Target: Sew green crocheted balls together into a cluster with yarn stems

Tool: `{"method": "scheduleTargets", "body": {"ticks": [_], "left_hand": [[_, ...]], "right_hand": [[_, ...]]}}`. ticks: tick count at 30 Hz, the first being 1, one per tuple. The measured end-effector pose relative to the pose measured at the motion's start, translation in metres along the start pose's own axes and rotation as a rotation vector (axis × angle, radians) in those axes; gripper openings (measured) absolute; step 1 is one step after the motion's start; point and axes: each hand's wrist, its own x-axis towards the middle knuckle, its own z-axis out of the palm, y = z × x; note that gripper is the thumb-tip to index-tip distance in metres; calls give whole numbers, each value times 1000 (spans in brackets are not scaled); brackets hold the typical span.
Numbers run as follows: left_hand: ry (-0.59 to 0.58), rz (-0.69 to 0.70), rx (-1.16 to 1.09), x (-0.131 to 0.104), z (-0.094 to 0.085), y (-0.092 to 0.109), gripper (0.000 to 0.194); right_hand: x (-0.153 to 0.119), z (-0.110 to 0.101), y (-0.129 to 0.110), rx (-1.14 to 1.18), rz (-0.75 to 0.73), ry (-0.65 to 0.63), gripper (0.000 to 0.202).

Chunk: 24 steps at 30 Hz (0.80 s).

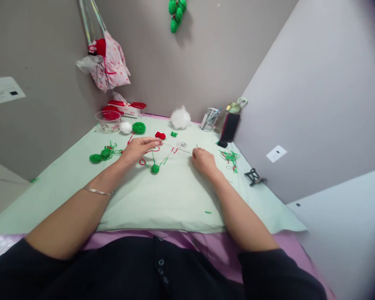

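Note:
My left hand [140, 148] is over the middle of the cloth, thumb and fingertips pinched on a thin pale strand [176, 147]. That strand stretches right toward my right hand [203, 160], whose fingers are curled closed near the cloth. A small thin tip shows above the right fingers; what it belongs to is too small to name. Below and between the hands lies a small green crocheted ball [155, 168] with green yarn tails. Red yarn [143, 161] loops beside my left hand. Behind are a red crocheted piece [160, 135] and a small green one [174, 134].
Green yarn [139, 127], white stuffing [180, 118], a clear tub [108, 121], a pen cup [210, 120], a bottle [234, 107] and a phone [230, 128] line the back. Green crocheted balls [105, 153] lie left; yarn scraps [230, 157] and a black clip [254, 177] lie right.

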Motion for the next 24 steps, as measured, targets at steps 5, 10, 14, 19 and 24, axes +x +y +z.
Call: {"method": "scheduleTargets", "body": {"ticks": [5,10,14,19,24], "left_hand": [[344,113,-6,9,-13,-3,28],[662,226,82,22,-42,-7,21],[827,120,-88,30,-62,-10,25],[892,70,-374,21,-73,17,33],[615,339,-466,12,-102,88,25]], "right_hand": [[3,-1,16,385,165,221,17],[11,-7,40,682,297,534,11],[16,-11,60,1071,475,665,9],[14,-14,64,1431,606,683,10],[11,-16,46,1479,489,680,15]]}}
